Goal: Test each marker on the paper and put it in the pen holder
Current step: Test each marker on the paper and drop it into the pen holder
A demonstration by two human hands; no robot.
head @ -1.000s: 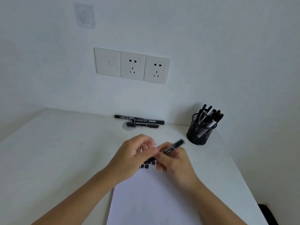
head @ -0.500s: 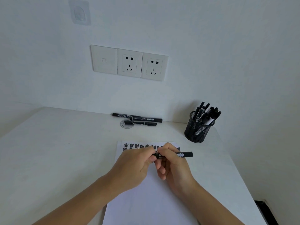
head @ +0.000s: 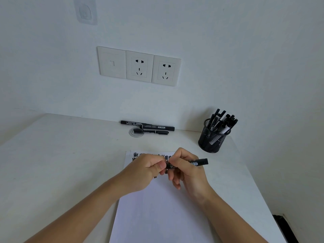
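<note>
Over the scribbled paper (head: 157, 216), the right hand (head: 187, 171) grips a black marker (head: 199, 162), now levelled from its tilt a second ago. The left hand (head: 143, 171) pinches its other end, apparently recapping it after testing. Beyond, spare markers (head: 152, 128) lie on the surface (head: 61, 155); the pen holder (head: 212, 141) stands far right.

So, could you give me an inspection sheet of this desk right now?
Surface: white table against the wall.
Job's things: white paper sheet, black scribbles along its far edge; black marker held over it; black mesh pen holder with markers, far right; loose black markers by the wall.
Clutter: round clear disc partly under a loose marker.
Hands: left hand pinches the marker's end; right hand grips its barrel.
Cables: nothing seen.
Surroundings: white wall sockets; clear adhesive hook above.
</note>
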